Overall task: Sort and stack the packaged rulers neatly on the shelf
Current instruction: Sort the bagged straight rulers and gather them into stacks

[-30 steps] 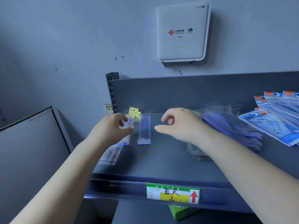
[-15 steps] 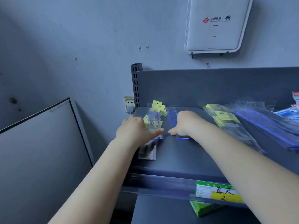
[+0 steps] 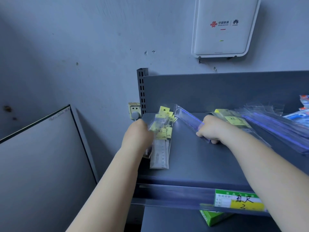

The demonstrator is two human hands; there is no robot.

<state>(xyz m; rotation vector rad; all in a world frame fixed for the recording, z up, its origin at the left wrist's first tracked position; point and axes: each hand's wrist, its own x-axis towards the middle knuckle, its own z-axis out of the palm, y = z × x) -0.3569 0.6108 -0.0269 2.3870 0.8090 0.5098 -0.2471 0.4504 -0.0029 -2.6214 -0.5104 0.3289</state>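
My right hand (image 3: 211,129) grips blue ruler pack (image 3: 189,118), tilted; left hand (image 3: 139,134) steadies yellow-label stack (image 3: 161,139) at shelf (image 3: 192,164) left end, grip unclear. Slick sleeves may slide, stack fanning.

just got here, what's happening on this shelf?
A person is sorting packaged rulers on a grey shelf. The left hand holds the stack of yellow-tagged rulers at the shelf's left end. The right hand grips a clear blue-edged ruler, tilted up off the shelf. More rulers lie heaped to the right.
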